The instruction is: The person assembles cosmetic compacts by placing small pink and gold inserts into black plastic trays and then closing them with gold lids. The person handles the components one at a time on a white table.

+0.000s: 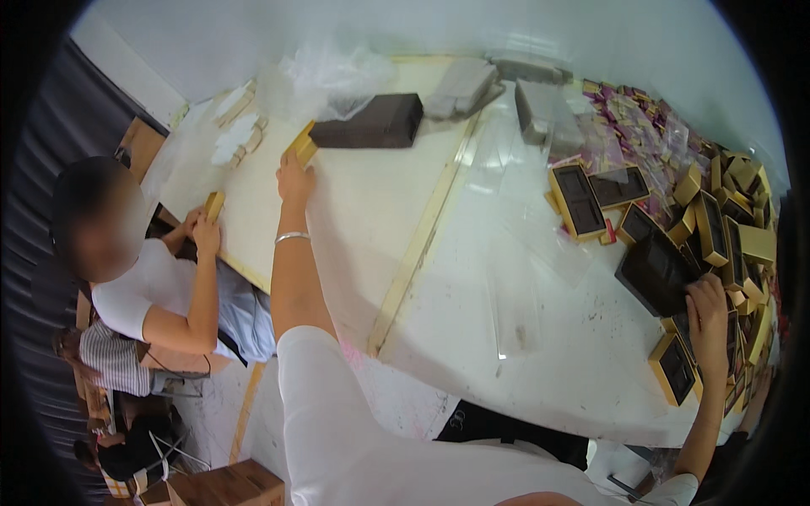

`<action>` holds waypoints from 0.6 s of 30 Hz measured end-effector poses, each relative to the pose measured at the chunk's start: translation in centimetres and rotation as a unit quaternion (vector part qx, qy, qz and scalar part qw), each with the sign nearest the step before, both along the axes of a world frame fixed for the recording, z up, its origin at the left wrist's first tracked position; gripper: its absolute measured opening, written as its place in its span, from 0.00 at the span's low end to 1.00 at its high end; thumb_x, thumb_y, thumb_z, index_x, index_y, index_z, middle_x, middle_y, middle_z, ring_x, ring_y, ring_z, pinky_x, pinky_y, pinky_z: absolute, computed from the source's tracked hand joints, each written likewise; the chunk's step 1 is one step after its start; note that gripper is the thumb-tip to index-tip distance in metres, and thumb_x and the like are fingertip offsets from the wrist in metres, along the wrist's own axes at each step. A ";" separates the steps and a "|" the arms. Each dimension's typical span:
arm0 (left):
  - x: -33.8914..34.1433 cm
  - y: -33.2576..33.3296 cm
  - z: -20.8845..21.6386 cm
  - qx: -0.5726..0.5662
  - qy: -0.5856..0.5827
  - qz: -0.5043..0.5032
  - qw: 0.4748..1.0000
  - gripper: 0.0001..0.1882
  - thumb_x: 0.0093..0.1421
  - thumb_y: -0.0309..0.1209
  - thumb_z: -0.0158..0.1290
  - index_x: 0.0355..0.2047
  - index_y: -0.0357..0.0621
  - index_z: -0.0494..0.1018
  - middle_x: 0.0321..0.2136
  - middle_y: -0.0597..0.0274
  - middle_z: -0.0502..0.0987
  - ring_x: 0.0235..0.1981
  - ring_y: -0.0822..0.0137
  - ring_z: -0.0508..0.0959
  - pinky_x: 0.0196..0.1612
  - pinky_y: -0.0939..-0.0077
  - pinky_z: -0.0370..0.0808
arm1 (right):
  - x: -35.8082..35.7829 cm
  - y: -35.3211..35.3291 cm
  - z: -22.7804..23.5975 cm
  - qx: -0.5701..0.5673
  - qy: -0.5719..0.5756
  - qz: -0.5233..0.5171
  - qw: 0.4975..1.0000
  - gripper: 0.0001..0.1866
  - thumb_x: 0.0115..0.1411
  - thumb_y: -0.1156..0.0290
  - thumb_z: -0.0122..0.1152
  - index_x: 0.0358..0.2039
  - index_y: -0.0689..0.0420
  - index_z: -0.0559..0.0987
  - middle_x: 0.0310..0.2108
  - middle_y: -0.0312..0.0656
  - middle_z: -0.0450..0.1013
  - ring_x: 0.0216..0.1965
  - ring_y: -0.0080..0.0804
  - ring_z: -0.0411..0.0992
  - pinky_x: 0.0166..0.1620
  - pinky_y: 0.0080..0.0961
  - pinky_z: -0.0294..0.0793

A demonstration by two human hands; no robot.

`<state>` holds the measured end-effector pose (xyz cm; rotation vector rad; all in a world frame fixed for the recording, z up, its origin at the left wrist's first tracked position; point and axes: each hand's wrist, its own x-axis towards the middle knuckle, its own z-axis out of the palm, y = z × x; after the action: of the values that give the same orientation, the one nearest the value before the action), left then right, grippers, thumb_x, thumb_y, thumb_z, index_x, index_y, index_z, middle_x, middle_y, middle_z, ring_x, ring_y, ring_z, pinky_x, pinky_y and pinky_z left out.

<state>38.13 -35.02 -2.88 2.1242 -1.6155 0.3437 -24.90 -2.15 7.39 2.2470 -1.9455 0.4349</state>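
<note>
Head view, hands (295,179) (709,304) at slim gold box (301,145), dark rectangular block (656,274)

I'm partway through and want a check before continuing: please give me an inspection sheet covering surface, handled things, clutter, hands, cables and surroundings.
Surface: pale tabletop, crossed by a yellowish strip; dark smudges on its right half.
Handled things: gold box beside a long dark block; dark slab by the gold pile.
Clutter: pile of gold boxes, several with dark inserts; pink-purple packets; clear film; crumpled plastic.
Hands: left hand has its fingers on the gold box; right hand has its fingers on the dark slab; firmness of grip unclear.
Cables: nothing seen on the tabletop.
Surroundings: co-worker at left, holding another gold box; cardboard box; dark curtain; pale wall.
</note>
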 end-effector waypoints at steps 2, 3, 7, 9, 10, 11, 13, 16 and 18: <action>0.2 -1.0 -0.2 0.032 0.016 0.003 0.999 0.26 0.53 0.36 0.54 0.53 0.47 0.63 0.56 0.57 0.61 0.51 0.49 0.66 0.51 0.59 0.69 | 0.7 -0.4 -0.2 -0.018 -0.010 0.002 1.000 0.06 0.50 0.82 0.55 0.31 0.68 0.73 0.32 0.50 0.67 0.41 0.49 0.65 0.45 0.38 0.64; -0.5 -1.1 -0.2 0.050 0.027 0.018 0.998 0.25 0.54 0.36 0.53 0.52 0.46 0.64 0.55 0.57 0.61 0.51 0.49 0.67 0.51 0.59 0.69 | 0.8 -0.3 0.1 -0.014 0.021 0.013 1.000 0.06 0.49 0.82 0.56 0.30 0.68 0.73 0.31 0.50 0.66 0.40 0.49 0.64 0.44 0.38 0.64; -1.1 1.0 0.6 0.052 0.057 0.117 0.990 0.19 0.55 0.37 0.52 0.45 0.40 0.70 0.54 0.51 0.62 0.47 0.49 0.70 0.49 0.61 0.70 | 2.5 0.3 1.0 -0.025 -0.001 0.030 0.999 0.07 0.45 0.81 0.58 0.27 0.67 0.71 0.29 0.48 0.65 0.37 0.48 0.64 0.43 0.39 0.64; 4.4 2.5 -1.9 -0.097 0.062 0.086 0.990 0.23 0.55 0.37 0.52 0.47 0.36 0.68 0.50 0.48 0.66 0.45 0.54 0.73 0.47 0.65 0.71 | 1.7 0.6 -0.9 -0.051 -0.009 0.036 0.998 0.08 0.43 0.81 0.60 0.26 0.66 0.71 0.29 0.48 0.65 0.36 0.48 0.64 0.43 0.39 0.64; 5.7 3.6 -1.1 -0.098 0.196 0.052 0.974 0.20 0.56 0.37 0.53 0.44 0.35 0.69 0.51 0.48 0.65 0.45 0.56 0.73 0.47 0.68 0.70 | 1.9 0.3 -1.1 -0.083 0.003 0.042 0.996 0.09 0.41 0.82 0.61 0.23 0.64 0.70 0.26 0.47 0.63 0.33 0.47 0.63 0.39 0.38 0.63; 6.1 5.5 0.1 -0.095 0.326 0.019 0.940 0.18 0.57 0.37 0.54 0.41 0.34 0.70 0.52 0.48 0.64 0.44 0.59 0.72 0.46 0.72 0.70 | 1.8 0.1 -1.2 -0.083 -0.020 0.042 0.995 0.09 0.41 0.82 0.61 0.23 0.64 0.69 0.26 0.47 0.62 0.32 0.46 0.63 0.38 0.38 0.63; 3.6 10.7 1.3 -0.220 0.414 -0.148 0.871 0.18 0.57 0.37 0.55 0.39 0.33 0.70 0.54 0.52 0.62 0.48 0.64 0.69 0.47 0.75 0.68 | 1.7 0.3 -1.1 -0.077 -0.065 0.035 0.994 0.10 0.41 0.82 0.61 0.22 0.64 0.69 0.25 0.46 0.62 0.31 0.46 0.62 0.35 0.37 0.62; -11.0 21.9 7.5 -0.121 0.388 -0.303 0.862 0.16 0.55 0.38 0.58 0.34 0.35 0.71 0.56 0.51 0.60 0.53 0.62 0.65 0.52 0.72 0.64 | 1.3 0.6 -0.4 -0.057 -0.117 0.038 0.991 0.09 0.43 0.82 0.61 0.23 0.63 0.68 0.25 0.46 0.61 0.29 0.43 0.61 0.33 0.34 0.61; -17.3 26.9 6.9 -0.050 0.304 -0.477 0.823 0.11 0.48 0.33 0.63 0.27 0.41 0.73 0.54 0.47 0.61 0.55 0.52 0.64 0.54 0.63 0.63 | 0.4 1.5 -0.1 -0.086 -0.169 0.030 0.981 0.07 0.49 0.81 0.58 0.25 0.62 0.68 0.30 0.45 0.65 0.31 0.37 0.63 0.36 0.28 0.62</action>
<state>20.79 -8.16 4.00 0.9379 -1.9070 -0.5141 -24.48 -0.62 7.34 2.2411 -1.8961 1.0126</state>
